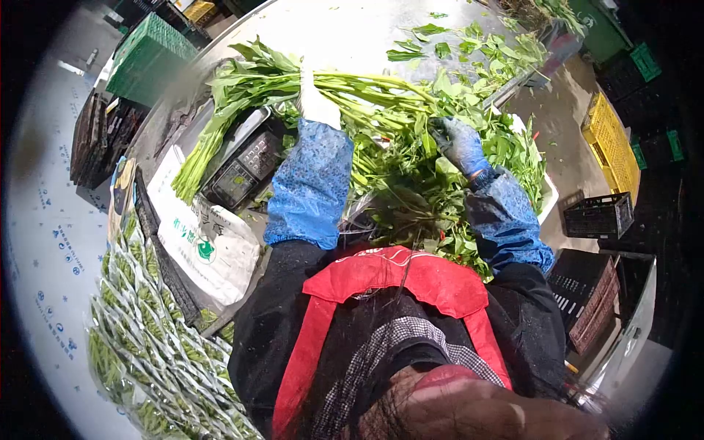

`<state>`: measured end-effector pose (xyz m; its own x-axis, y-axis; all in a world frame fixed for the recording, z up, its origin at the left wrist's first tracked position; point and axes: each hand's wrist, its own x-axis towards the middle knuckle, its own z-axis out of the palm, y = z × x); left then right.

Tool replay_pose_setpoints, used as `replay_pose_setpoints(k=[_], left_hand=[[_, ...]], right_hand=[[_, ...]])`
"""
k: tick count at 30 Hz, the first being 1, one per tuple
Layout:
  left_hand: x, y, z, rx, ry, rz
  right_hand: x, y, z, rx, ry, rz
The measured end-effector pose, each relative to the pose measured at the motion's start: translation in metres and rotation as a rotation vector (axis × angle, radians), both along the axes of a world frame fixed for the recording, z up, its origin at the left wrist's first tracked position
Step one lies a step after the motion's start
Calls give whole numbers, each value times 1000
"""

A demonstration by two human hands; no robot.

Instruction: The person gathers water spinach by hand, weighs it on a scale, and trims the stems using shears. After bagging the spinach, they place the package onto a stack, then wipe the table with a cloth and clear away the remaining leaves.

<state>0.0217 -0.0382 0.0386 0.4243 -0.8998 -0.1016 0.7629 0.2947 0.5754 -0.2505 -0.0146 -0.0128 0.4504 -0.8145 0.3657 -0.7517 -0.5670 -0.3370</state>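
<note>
greens bundle (242,82) gripped in left hand (317,101), right hand (458,143) amid leaves (513,150), grip unclear

Landmark: grey electronic scale with keypad (246,167).
Just behind scale: bundle of long green leafy stems (242,92) lying crosswise, barring a straight reach over it.
Right of scale: loose heap of green leafy stalks (411,183), dense, no bare surface showing through.
Far behind scale: bare patch of round stainless-steel table (330,29), open; only scattered leaves towards its right.
In front of scale: white plastic bag with green logo (209,246) close against it, then rows of clear packets of green vegetables (139,323).
Behind-left of scale: green plastic crate (150,55) at table edge, closing that side.
</note>
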Motion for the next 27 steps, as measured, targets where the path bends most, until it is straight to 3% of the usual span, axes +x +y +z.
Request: replay_pose_setpoints(k=[2, 4, 7, 8, 9, 10, 11, 13, 16, 18, 20, 22, 23, 26, 27], left_hand=[[1, -8, -12, -28, -17, 21], [-5, -10, -22, -36, -12, 40], [-41, 23, 13, -28, -33, 36], [-50, 31, 18, -73, -92, 40], [-50, 24, 20, 103, 42, 24], [-55, 28, 28, 104, 42, 23], [-61, 31, 36, 118, 54, 63], [-57, 25, 32, 166, 30, 127], [-32, 15, 24, 139, -5, 146], [-7, 0, 3, 30, 1, 103], [-6, 2, 21, 4, -25, 131], [-5, 8, 32, -32, 18, 95], [-4, 6, 33, -66, 50, 72], [-5, 5, 34, -34, 17, 49], [-5, 4, 33, -37, 16, 47]], right_hand=[[22, 5, 18, -47, -100, 26], [47, 7, 36, -164, 12, -92], [69, -11, 39, -329, 89, -229], [76, -15, 42, -200, 59, -275], [78, -20, 41, -121, -4, -242], [80, -24, 37, -42, -69, -209], [80, -29, 26, -53, -287, -97], [71, -36, 4, -155, -393, 4], [38, -43, -12, -99, -173, -294], [5, -46, -18, 30, 0, -309], [-16, -48, -20, 159, 76, -309], [-17, -49, -23, 141, -272, -177], [-16, -49, -21, 321, -375, -140], [-3, -46, -22, 413, -624, 1], [0, -47, -22, 568, -681, -13]])
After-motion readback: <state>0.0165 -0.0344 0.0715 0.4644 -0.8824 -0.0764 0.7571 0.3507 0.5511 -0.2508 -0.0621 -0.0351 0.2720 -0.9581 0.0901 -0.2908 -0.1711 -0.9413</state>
